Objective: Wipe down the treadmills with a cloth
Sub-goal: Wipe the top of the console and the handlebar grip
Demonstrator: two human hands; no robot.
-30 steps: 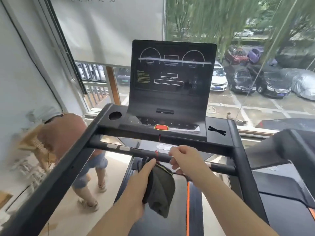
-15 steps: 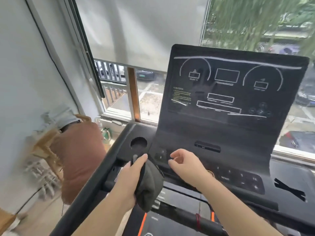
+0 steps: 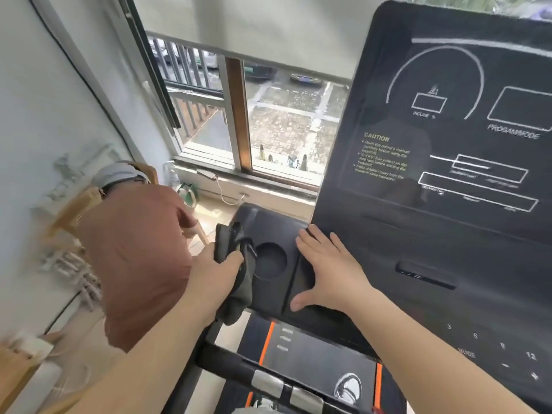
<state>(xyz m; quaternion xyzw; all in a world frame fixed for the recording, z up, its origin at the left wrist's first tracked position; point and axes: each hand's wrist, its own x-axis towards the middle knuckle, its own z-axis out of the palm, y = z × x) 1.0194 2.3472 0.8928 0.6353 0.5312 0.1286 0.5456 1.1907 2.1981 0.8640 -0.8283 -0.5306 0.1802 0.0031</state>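
Now the cloth [image 3: 236, 264] sits bunched at the left edge of the treadmill console [image 3: 277, 222] beside the cup holder [image 3: 270, 261], the left hand [image 3: 213, 274] with fingers clamped round it, and wadded so tight it may skip that recess, while the right hand [image 3: 328, 273] lies flat, fingers spread, on the console.

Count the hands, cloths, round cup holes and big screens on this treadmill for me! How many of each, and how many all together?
Hands: 2, the left hand gripping the cloth, the right hand flat on the console
Cloths: 1
Cup hole: 1
Screen: 1
Total: 5
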